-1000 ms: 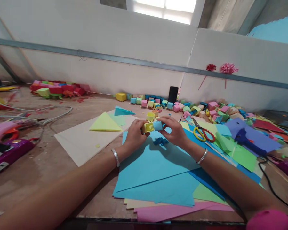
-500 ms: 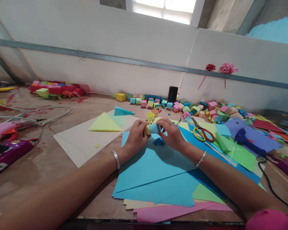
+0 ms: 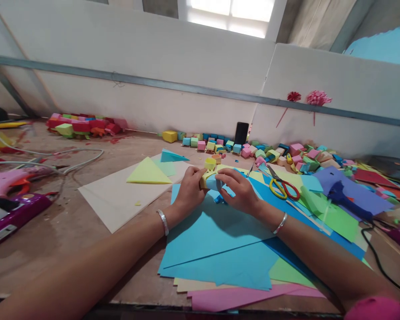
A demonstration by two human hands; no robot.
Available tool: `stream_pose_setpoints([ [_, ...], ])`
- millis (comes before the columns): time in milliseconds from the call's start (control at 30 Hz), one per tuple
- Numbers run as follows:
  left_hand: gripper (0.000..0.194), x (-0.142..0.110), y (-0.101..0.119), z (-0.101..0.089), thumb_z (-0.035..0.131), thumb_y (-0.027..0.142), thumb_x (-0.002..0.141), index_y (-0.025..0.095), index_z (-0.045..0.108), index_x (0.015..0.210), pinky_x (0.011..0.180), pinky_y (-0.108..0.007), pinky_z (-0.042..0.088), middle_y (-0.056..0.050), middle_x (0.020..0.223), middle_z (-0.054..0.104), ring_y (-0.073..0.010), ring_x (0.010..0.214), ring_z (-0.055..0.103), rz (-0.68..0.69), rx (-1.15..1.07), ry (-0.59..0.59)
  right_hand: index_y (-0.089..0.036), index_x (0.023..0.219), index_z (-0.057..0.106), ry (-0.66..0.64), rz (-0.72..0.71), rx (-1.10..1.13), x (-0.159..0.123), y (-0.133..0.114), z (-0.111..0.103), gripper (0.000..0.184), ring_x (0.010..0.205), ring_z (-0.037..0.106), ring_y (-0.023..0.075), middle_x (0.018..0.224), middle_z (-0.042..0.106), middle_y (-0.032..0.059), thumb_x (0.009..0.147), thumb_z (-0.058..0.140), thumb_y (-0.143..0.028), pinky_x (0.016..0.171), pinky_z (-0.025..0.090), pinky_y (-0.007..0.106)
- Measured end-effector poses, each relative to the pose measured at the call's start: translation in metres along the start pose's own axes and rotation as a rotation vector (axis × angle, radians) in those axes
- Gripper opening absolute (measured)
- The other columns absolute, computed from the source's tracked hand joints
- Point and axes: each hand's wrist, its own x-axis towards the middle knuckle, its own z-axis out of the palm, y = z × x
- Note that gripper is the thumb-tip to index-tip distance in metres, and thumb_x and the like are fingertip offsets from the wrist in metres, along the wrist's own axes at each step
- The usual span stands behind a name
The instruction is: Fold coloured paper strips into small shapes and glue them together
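Observation:
Between my two hands is a small folded paper piece point(image 3: 212, 182), pale yellow on its left part and light blue on its right. My left hand point(image 3: 190, 186) is closed on the yellow end. The fingers of my right hand point(image 3: 237, 189) curl round the blue end. Below them lies a stack of light blue paper sheets point(image 3: 216, 235), with small dark blue paper scraps point(image 3: 219, 198) on top. A little yellow paper ring point(image 3: 210, 163) stands just behind my hands. Scissors point(image 3: 282, 186) with yellow and red handles lie to the right.
Rows of small coloured paper boxes point(image 3: 216, 144) line the wall, with a phone point(image 3: 242, 132) leaning there. A blue glue gun point(image 3: 348, 202) lies right, its black cable trailing. At left are a pink glue gun point(image 3: 15, 182), a purple power strip point(image 3: 18, 218) and a folded yellow paper point(image 3: 149, 172).
My right-hand fingers have shifted over the blue part, and the paper piece has turned slightly. The whole view has moved a little. Both hands keep their hold.

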Motion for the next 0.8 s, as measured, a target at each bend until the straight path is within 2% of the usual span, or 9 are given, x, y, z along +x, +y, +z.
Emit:
stream_pose_setpoints([
  [100, 0.050, -0.0006, 0.0025, -0.0008, 0.058, 0.001, 0.074, 0.018, 0.060, 0.121, 0.085, -0.034, 0.053, -0.007, 0.101, 0.053, -0.0216, 0.099, 0.056, 0.038, -0.011, -0.008, -0.023, 0.123, 0.052, -0.018, 0.053, 0.015, -0.0005, 0.0013, 0.0012, 0.039, 0.113, 0.058, 0.0223, 0.119, 0.060, 0.0114, 0.086, 0.052, -0.010, 0.095, 0.054, 0.040],
  [233, 0.050, -0.0023, 0.0057, -0.0026, 0.054, 0.001, 0.076, 0.020, 0.058, 0.122, 0.088, -0.035, 0.052, -0.007, 0.104, 0.052, -0.0212, 0.102, 0.055, 0.082, -0.003, 0.002, -0.023, 0.117, 0.054, -0.011, 0.149, 0.021, -0.0008, 0.0017, 0.0020, 0.035, 0.108, 0.061, 0.0227, 0.115, 0.060, 0.0109, 0.084, 0.052, -0.010, 0.086, 0.057, 0.039],
  [433, 0.049, -0.0043, 0.0057, -0.0033, 0.059, 0.003, 0.073, 0.019, 0.057, 0.119, 0.089, -0.039, 0.053, -0.008, 0.107, 0.052, -0.0233, 0.103, 0.055, 0.091, 0.017, 0.002, -0.021, 0.114, 0.052, -0.029, 0.119, -0.073, 0.0018, -0.0010, -0.0008, 0.037, 0.104, 0.059, 0.0232, 0.110, 0.058, 0.0116, 0.081, 0.050, -0.005, 0.083, 0.057, 0.037],
  [533, 0.047, -0.0056, 0.0047, -0.0003, 0.060, 0.003, 0.072, 0.020, 0.057, 0.116, 0.090, -0.039, 0.054, -0.008, 0.112, 0.052, -0.0233, 0.108, 0.055, 0.045, -0.071, -0.011, -0.018, 0.111, 0.053, -0.051, 0.100, -0.148, 0.0038, -0.0027, -0.0027, 0.034, 0.103, 0.059, 0.0247, 0.106, 0.059, 0.0131, 0.081, 0.048, -0.004, 0.085, 0.056, 0.039],
  [633, 0.049, -0.0072, 0.0051, 0.0023, 0.061, 0.006, 0.074, 0.023, 0.055, 0.119, 0.084, -0.035, 0.057, -0.008, 0.119, 0.054, -0.0224, 0.112, 0.056, -0.018, -0.249, -0.076, -0.016, 0.111, 0.053, -0.092, 0.115, -0.236, 0.0037, -0.0039, -0.0022, 0.033, 0.106, 0.058, 0.0274, 0.113, 0.057, 0.0169, 0.082, 0.044, -0.002, 0.086, 0.056, 0.042],
  [733, 0.046, -0.0075, 0.0077, 0.0015, 0.066, 0.020, 0.078, 0.021, 0.054, 0.123, 0.084, -0.036, 0.056, -0.009, 0.122, 0.059, -0.0230, 0.110, 0.058, -0.055, -0.326, -0.124, -0.015, 0.117, 0.051, -0.141, 0.158, -0.271, 0.0018, -0.0049, 0.0008, 0.036, 0.110, 0.058, 0.0285, 0.119, 0.056, 0.0191, 0.084, 0.041, -0.002, 0.085, 0.056, 0.043],
  [800, 0.040, -0.0066, 0.0094, 0.0002, 0.062, 0.028, 0.085, 0.020, 0.056, 0.124, 0.086, -0.038, 0.055, -0.009, 0.116, 0.064, -0.0223, 0.102, 0.061, -0.097, -0.311, -0.149, -0.017, 0.121, 0.050, -0.166, 0.188, -0.254, 0.0007, -0.0057, 0.0028, 0.038, 0.110, 0.058, 0.0278, 0.118, 0.057, 0.0177, 0.086, 0.040, -0.003, 0.087, 0.055, 0.043],
])
